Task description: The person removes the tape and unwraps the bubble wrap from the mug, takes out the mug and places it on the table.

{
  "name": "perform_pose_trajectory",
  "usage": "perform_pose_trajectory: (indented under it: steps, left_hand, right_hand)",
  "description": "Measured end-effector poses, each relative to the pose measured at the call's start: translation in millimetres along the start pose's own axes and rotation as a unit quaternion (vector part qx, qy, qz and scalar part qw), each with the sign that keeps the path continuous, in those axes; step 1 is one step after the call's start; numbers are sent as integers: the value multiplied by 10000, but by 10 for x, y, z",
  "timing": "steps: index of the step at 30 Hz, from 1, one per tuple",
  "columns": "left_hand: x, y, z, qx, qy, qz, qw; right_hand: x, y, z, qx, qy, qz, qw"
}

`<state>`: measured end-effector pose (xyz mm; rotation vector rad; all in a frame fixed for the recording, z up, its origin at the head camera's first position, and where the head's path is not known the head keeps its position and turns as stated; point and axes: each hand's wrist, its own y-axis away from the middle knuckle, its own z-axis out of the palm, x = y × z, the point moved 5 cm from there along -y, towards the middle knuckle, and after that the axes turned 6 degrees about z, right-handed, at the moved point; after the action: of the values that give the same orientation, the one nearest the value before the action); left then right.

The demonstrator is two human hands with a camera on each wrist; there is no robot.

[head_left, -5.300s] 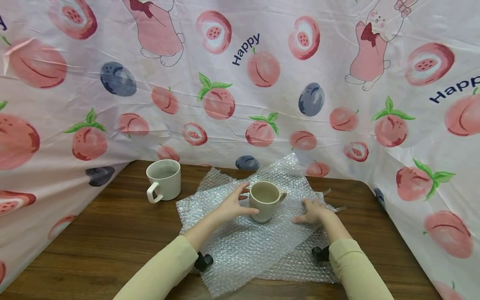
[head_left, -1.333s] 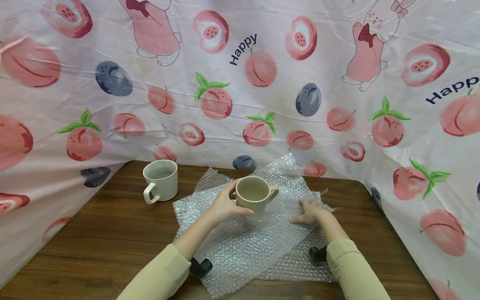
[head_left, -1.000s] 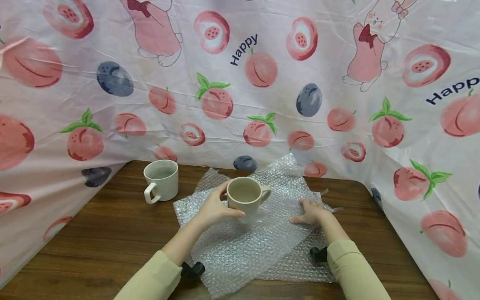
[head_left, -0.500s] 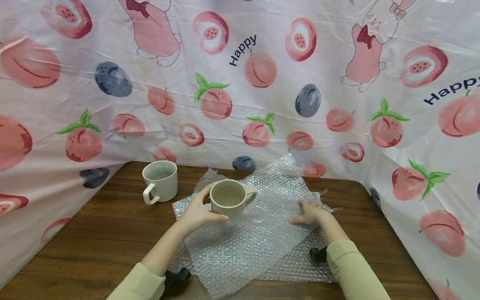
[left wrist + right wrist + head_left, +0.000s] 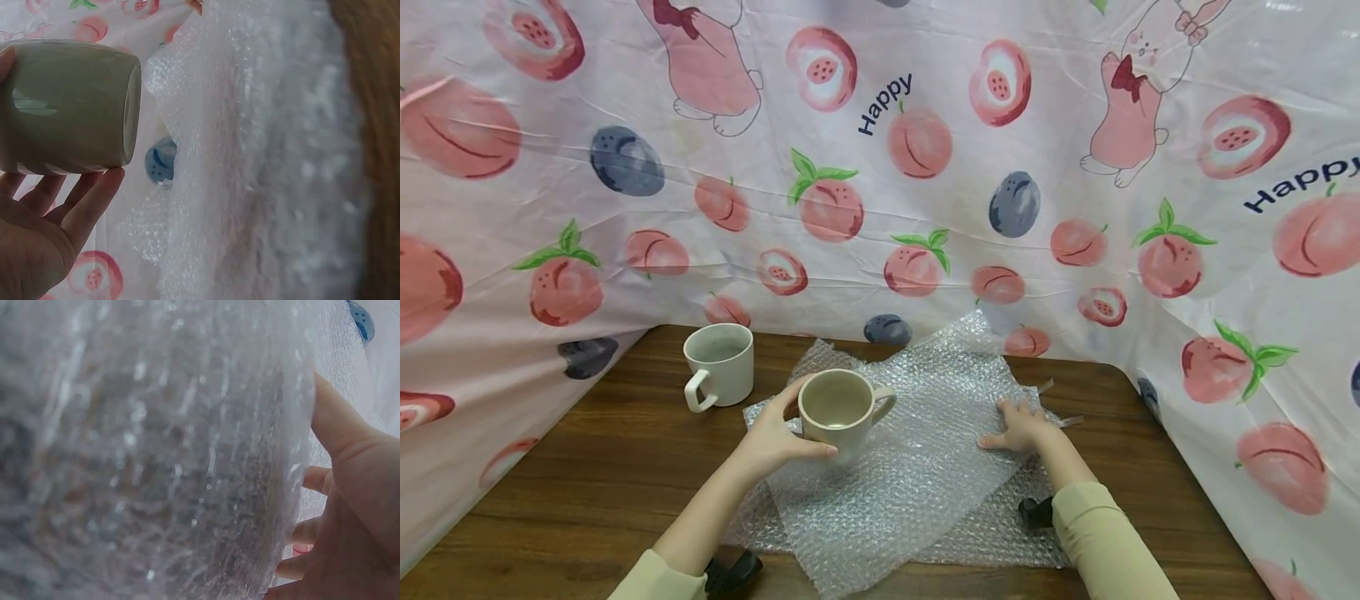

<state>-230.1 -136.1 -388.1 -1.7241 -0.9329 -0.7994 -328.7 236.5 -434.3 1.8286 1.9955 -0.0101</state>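
Observation:
My left hand (image 5: 775,437) grips a beige mug (image 5: 837,408) from its left side, thumb in front and fingers behind. The mug's handle points right. In the left wrist view the mug (image 5: 69,106) shows its base held apart from the bubble wrap (image 5: 269,150), with the fingertips against its side. Sheets of bubble wrap (image 5: 917,467) overlap across the middle of the table. On their right part rests my right hand (image 5: 1021,427), fingers spread. Close up in the right wrist view, that hand (image 5: 356,481) lies along the bubble wrap (image 5: 175,450).
A white mug (image 5: 721,367) stands upright at the back left of the wooden table (image 5: 580,483), its handle toward the front left. A fruit-printed curtain (image 5: 880,167) encloses the back and both sides. Clear strips (image 5: 1070,421) stick out at the wrap's right edge.
My left hand has taken hold of the beige mug, raised it off the bubble wrap and carried it left and toward me. The right hand has stayed in place.

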Motion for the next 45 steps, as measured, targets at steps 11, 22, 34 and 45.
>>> perform_pose_trajectory:
  steps: [11, 22, 34, 45]
  left_hand:
    - [5, 91, -142, 126, -155, 160, 9997]
    - [45, 118, -352, 3, -29, 154, 9999]
    - [9, 157, -626, -469, -157, 316, 9983]
    - [-56, 217, -799, -787, 9, 440, 9959]
  right_hand:
    - [-9, 14, -6, 21, 73, 11, 10000]
    - [-27, 17, -5, -3, 61, 87, 9999]
    - [-20, 23, -10, 39, 51, 76, 10000]
    - [-28, 29, -16, 87, 47, 29, 9999]
